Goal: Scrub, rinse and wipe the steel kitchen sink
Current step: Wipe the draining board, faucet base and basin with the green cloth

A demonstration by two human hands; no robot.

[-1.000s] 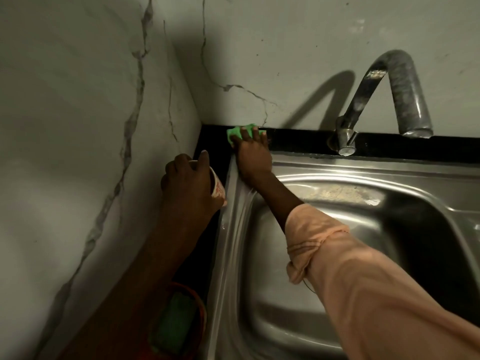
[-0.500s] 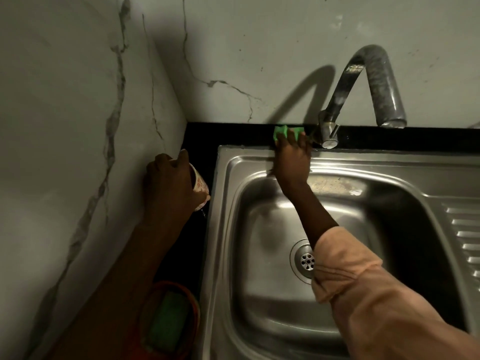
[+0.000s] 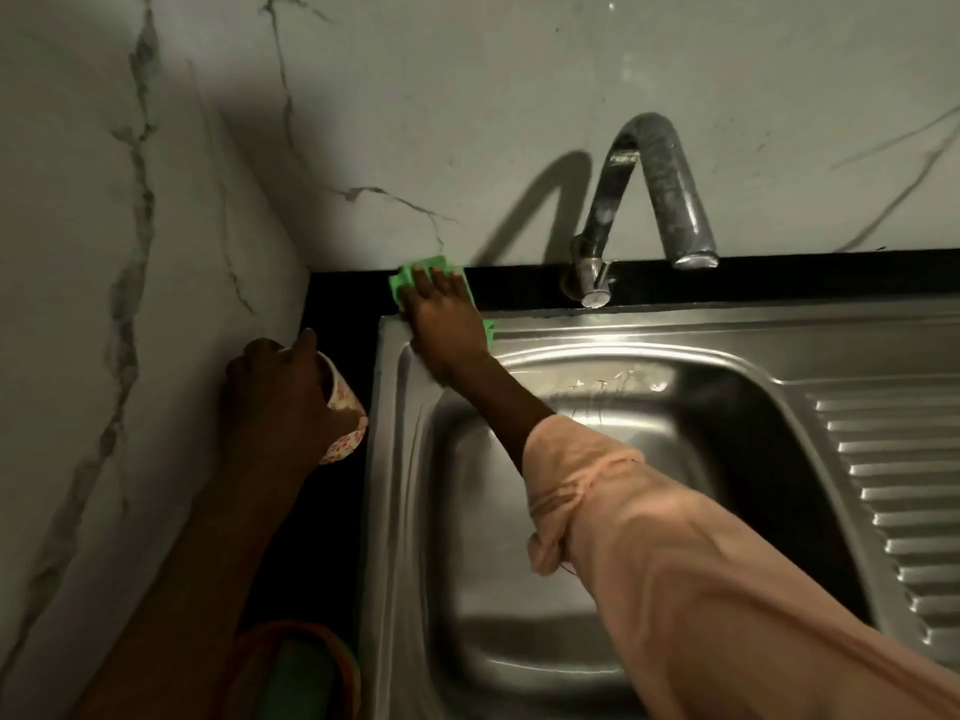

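Right hand (image 3: pixel 441 324) flat with fingers spread, pressing a green scrub pad (image 3: pixel 410 275) onto the steel sink's (image 3: pixel 675 324) back-left rim corner against the black counter strip (image 3: pixel 519 288), left hand (image 3: pixel 275 397) curled round a patterned cup (image 3: pixel 345 426) between wall and sink edge, tap (image 3: pixel 654 200) near on the right.

Home kitchen: steel sink (image 3: pixel 597 324), tap (image 3: pixel 649 194), marble-tiled walls (image 3: pixel 467 96)

Dim light falls on white marble-veined walls (image 3: pixel 467 96) meeting in a corner above a black counter (image 3: pixel 343 304)
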